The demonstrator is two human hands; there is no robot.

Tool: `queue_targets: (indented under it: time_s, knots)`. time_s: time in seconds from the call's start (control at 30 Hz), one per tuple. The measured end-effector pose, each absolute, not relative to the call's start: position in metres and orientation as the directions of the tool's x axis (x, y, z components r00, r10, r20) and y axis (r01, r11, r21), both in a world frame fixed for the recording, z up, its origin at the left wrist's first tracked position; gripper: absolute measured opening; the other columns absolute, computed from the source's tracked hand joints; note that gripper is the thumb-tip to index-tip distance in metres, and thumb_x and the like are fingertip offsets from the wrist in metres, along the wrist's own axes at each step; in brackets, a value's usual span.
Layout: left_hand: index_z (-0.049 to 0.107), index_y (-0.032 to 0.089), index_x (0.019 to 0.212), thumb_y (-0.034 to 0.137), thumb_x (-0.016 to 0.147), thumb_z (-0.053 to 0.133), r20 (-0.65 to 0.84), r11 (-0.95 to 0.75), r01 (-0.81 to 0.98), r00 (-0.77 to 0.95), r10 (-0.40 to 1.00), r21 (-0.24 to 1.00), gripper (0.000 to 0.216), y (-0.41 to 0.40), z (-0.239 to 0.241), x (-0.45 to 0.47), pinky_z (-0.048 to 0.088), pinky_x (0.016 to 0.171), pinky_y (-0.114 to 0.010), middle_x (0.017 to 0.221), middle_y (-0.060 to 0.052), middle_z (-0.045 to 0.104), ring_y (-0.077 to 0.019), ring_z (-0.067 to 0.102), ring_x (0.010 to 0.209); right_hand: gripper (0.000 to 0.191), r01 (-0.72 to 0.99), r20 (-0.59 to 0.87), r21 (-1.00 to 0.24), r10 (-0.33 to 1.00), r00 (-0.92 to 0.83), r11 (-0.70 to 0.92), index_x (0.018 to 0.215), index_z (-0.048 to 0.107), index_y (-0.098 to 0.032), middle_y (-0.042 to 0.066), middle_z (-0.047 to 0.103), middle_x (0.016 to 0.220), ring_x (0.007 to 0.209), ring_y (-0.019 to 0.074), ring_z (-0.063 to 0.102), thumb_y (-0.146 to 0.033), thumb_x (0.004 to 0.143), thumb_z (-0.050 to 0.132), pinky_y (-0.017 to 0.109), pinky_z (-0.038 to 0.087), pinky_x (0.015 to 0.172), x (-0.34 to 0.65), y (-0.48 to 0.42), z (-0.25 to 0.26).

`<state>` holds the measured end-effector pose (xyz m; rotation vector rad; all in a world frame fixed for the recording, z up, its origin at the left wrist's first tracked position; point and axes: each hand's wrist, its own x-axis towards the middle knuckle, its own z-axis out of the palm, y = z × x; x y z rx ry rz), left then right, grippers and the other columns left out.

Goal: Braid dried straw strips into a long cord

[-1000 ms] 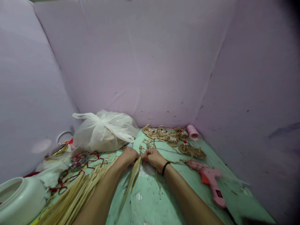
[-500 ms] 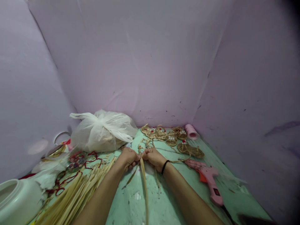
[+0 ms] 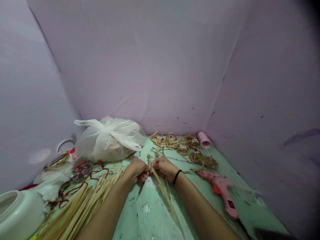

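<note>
My left hand [image 3: 139, 170] and my right hand [image 3: 165, 169] meet over the middle of the green tabletop, fingertips pinched together. Between them they hold dried plant-fibre strips; one long pale strip [image 3: 166, 195] trails from the right fingertips toward me and to the right. A shorter brown end [image 3: 140, 190] dangles below my left hand. Just beyond the fingers a thin braided cord [image 3: 149, 157] leads away on the table. The exact grip point is hidden by the fingertips. A black band [image 3: 177, 177] circles my right wrist.
Loose dried strips [image 3: 80, 206] lie left of my left forearm, near red yarn [image 3: 98, 171] and a white jar [image 3: 21, 211]. A tied plastic bag [image 3: 110, 140] stands behind. Braided pieces with beads [image 3: 183, 146], a pink spool [image 3: 204, 140] and a pink glue gun [image 3: 223, 191] sit right.
The long pale strip has swung from hanging nearly straight toward me to slanting right. The short brown end hangs more steeply. Both hands remain together in nearly the same place.
</note>
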<state>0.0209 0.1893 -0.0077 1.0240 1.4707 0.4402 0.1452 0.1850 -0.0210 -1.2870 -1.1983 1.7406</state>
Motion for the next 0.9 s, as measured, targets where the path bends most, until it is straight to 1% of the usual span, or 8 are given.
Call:
queue_targets:
  time_s: [0.13, 0.23, 0.3, 0.37, 0.43, 0.53, 0.77, 0.9]
  knots:
    - [0.051, 0.01, 0.053, 0.015, 0.065, 0.056, -0.564, 0.495, 0.366, 0.108, 0.819, 0.788, 0.014, 0.191, -0.01, 0.018, 0.022, 0.031, -0.016, 0.036, 0.004, 0.04, -0.0038, 0.031, 0.028, 0.013, 0.029, -0.328, -0.941, 0.892, -0.311, -0.336, 0.048, 0.05, -0.013, -0.006, 0.041, 0.033, 0.028, 0.0023, 0.02, -0.01, 0.06, 0.049, 0.018, 0.009, 0.03, 0.146, 0.186, -0.023]
    - [0.05, 0.011, 0.05, 0.012, 0.062, 0.053, -0.542, 0.471, 0.376, 0.108, 0.833, 0.798, 0.012, 0.191, -0.011, 0.018, 0.02, 0.03, -0.017, 0.035, 0.004, 0.04, -0.0041, 0.031, 0.027, 0.013, 0.03, -0.32, -0.944, 0.892, -0.318, -0.328, 0.048, 0.049, -0.013, -0.005, 0.045, 0.036, 0.028, 0.0021, 0.02, -0.011, 0.061, 0.048, 0.018, 0.01, 0.031, 0.146, 0.187, -0.025]
    - [0.05, 0.011, 0.049, 0.011, 0.06, 0.05, -0.507, 0.438, 0.367, 0.114, 0.854, 0.82, 0.011, 0.19, -0.011, 0.018, 0.02, 0.03, -0.017, 0.034, 0.003, 0.041, -0.0049, 0.032, 0.028, 0.012, 0.049, -0.324, -0.944, 0.888, -0.327, -0.326, 0.049, 0.05, -0.013, -0.005, 0.045, 0.037, 0.028, 0.0023, 0.02, -0.012, 0.062, 0.048, 0.019, 0.01, 0.031, 0.147, 0.188, -0.027]
    - [0.052, 0.011, 0.051, 0.01, 0.059, 0.05, -0.474, 0.406, 0.34, 0.149, 0.868, 0.849, 0.008, 0.189, -0.01, 0.015, 0.022, 0.03, -0.018, 0.036, 0.002, 0.043, -0.0056, 0.034, 0.029, 0.013, 0.076, -0.326, -0.945, 0.886, -0.331, -0.319, 0.05, 0.051, -0.014, -0.006, 0.04, 0.033, 0.028, 0.0028, 0.019, -0.014, 0.063, 0.049, 0.019, 0.01, 0.032, 0.148, 0.188, -0.028]
    - [0.054, 0.01, 0.053, 0.011, 0.058, 0.05, -0.469, 0.398, 0.308, 0.206, 0.859, 0.864, 0.006, 0.19, -0.011, 0.012, 0.024, 0.031, -0.017, 0.038, 0.002, 0.045, -0.0059, 0.037, 0.03, 0.014, 0.106, -0.33, -0.944, 0.884, -0.333, -0.313, 0.049, 0.052, -0.014, -0.007, 0.036, 0.031, 0.028, 0.003, 0.019, -0.015, 0.063, 0.051, 0.019, 0.009, 0.032, 0.149, 0.188, -0.028]
    - [0.054, 0.01, 0.054, 0.012, 0.057, 0.051, -0.481, 0.416, 0.277, 0.242, 0.842, 0.866, 0.004, 0.192, -0.012, 0.007, 0.025, 0.031, -0.017, 0.04, 0.001, 0.047, -0.0061, 0.038, 0.031, 0.016, 0.126, -0.334, -0.942, 0.882, -0.331, -0.31, 0.048, 0.052, -0.014, -0.006, 0.036, 0.032, 0.028, 0.0026, 0.021, -0.015, 0.064, 0.051, 0.019, 0.01, 0.032, 0.15, 0.187, -0.027]
    - [0.048, 0.012, 0.047, 0.014, 0.054, 0.051, -0.518, 0.446, 0.345, 0.153, 0.842, 0.826, 0.007, 0.195, -0.014, 0.01, 0.016, 0.03, -0.017, 0.036, 0.004, 0.039, -0.0042, 0.028, 0.028, 0.01, 0.169, -0.285, -0.956, 0.891, -0.353, -0.239, 0.053, 0.055, -0.013, -0.007, 0.037, 0.034, 0.03, 0.0029, 0.021, -0.013, 0.062, 0.051, 0.019, 0.011, 0.032, 0.152, 0.19, -0.032]
    - [0.045, 0.014, 0.044, 0.015, 0.051, 0.053, -0.532, 0.464, 0.373, 0.099, 0.841, 0.803, 0.012, 0.193, -0.011, 0.014, 0.012, 0.03, -0.018, 0.033, 0.005, 0.036, -0.0035, 0.025, 0.027, 0.009, 0.181, -0.291, -0.954, 0.893, -0.344, -0.241, 0.053, 0.056, -0.012, -0.005, 0.042, 0.037, 0.031, 0.0026, 0.022, -0.009, 0.058, 0.05, 0.019, 0.012, 0.032, 0.152, 0.19, -0.032]
